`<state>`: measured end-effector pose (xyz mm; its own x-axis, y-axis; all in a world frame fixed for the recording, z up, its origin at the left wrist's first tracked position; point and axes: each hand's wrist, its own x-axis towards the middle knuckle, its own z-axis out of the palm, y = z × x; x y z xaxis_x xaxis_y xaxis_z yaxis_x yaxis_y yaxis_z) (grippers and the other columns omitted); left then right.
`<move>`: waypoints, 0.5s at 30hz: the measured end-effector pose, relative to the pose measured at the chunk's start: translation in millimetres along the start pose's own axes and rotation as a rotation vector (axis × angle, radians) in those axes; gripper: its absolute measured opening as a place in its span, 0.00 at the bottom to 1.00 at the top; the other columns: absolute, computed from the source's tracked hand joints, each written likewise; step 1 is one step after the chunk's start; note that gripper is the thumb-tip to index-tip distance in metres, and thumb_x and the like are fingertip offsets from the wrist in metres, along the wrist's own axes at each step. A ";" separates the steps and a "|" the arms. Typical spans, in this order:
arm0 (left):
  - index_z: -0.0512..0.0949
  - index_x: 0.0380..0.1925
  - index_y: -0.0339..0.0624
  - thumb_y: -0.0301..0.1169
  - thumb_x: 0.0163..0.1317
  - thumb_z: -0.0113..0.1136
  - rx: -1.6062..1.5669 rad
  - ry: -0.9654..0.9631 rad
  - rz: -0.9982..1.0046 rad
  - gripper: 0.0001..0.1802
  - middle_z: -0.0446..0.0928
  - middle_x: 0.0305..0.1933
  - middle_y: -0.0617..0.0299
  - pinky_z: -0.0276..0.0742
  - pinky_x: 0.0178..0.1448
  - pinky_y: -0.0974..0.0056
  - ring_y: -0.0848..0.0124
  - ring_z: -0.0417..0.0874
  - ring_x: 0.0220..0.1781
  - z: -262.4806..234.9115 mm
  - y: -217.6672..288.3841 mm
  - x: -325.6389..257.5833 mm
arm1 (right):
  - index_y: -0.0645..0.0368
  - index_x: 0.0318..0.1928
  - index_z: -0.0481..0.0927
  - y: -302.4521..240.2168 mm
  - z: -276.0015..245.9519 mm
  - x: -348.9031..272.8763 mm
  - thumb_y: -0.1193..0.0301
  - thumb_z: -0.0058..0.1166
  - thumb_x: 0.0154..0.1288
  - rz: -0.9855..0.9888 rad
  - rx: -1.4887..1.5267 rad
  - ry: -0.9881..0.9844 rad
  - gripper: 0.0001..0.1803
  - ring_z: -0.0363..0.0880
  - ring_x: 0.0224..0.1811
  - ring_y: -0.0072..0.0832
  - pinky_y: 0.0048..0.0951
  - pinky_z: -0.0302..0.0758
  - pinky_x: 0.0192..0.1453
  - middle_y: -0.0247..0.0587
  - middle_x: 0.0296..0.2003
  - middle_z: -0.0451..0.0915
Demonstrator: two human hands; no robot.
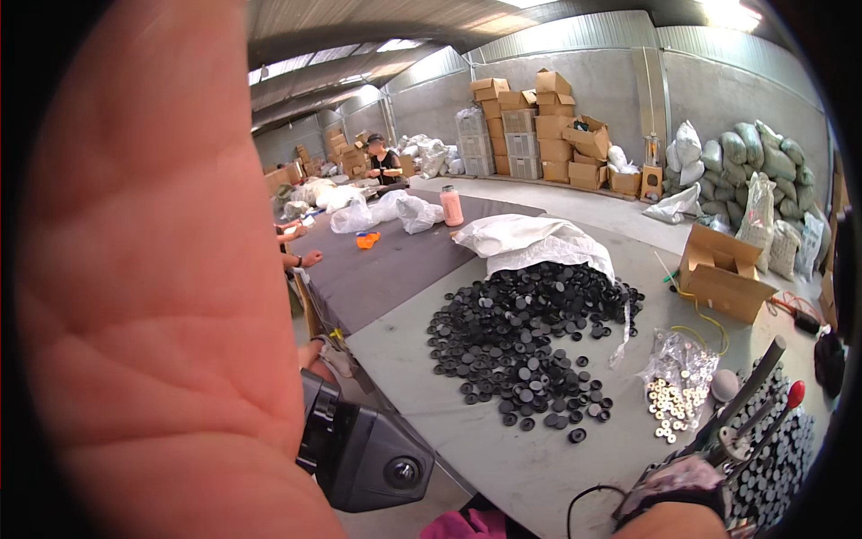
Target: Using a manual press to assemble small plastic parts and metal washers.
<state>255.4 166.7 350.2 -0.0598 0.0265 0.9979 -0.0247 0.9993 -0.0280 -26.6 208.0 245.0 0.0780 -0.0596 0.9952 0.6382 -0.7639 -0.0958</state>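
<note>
My left hand (162, 269) fills the left side of the view, very close, with its palm showing; its fingers do not show clearly. Beside its lower edge is a black camera-like device (373, 458) with a round lens. At the lower right, my right forearm (678, 523) comes in at the table's edge, with a dark band and a pinkish patterned covering at its end. My right hand's fingers cannot be made out there. Just beyond that arm stands a metal lever tool with a red knob (796, 393). A heap of round black caps (530, 332) spills from a white woven sack (539, 241).
A clear bag of pale rings (678, 395) lies right of the caps, below an open cardboard box (723, 269). Many grey cylindrical pieces (781, 449) are massed at the right. A pink-filled jar (451, 206) stands on the grey cloth. Another person (384, 163) sits further back.
</note>
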 end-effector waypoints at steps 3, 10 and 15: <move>0.64 0.69 0.37 0.41 0.44 0.86 0.026 -0.043 -0.015 0.54 0.68 0.70 0.53 0.69 0.71 0.57 0.62 0.71 0.70 -11.6 -6.3 17.5 | 0.62 0.55 0.78 -2.5 4.1 -1.9 0.51 0.47 0.77 -0.089 -0.021 0.067 0.25 0.83 0.48 0.43 0.37 0.76 0.56 0.55 0.48 0.83; 0.64 0.69 0.37 0.40 0.45 0.85 0.091 0.013 -0.068 0.54 0.68 0.70 0.53 0.69 0.71 0.57 0.61 0.71 0.70 4.8 24.2 -22.4 | 0.61 0.50 0.78 -43.0 -1.9 -8.0 0.54 0.48 0.77 -0.188 -0.072 0.113 0.21 0.82 0.43 0.42 0.36 0.77 0.50 0.52 0.44 0.83; 0.64 0.69 0.36 0.39 0.45 0.85 0.079 0.021 -0.050 0.54 0.68 0.70 0.53 0.69 0.72 0.57 0.61 0.71 0.70 3.4 30.5 -19.0 | 0.60 0.46 0.79 -85.6 -6.5 -8.0 0.56 0.48 0.76 -0.325 -0.163 0.144 0.19 0.82 0.40 0.42 0.36 0.77 0.46 0.50 0.41 0.83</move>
<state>252.4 196.6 330.2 -0.0357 -0.0220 0.9991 -0.1056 0.9942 0.0181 -86.8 269.7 245.4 -0.2242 0.1215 0.9669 0.4812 -0.8490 0.2183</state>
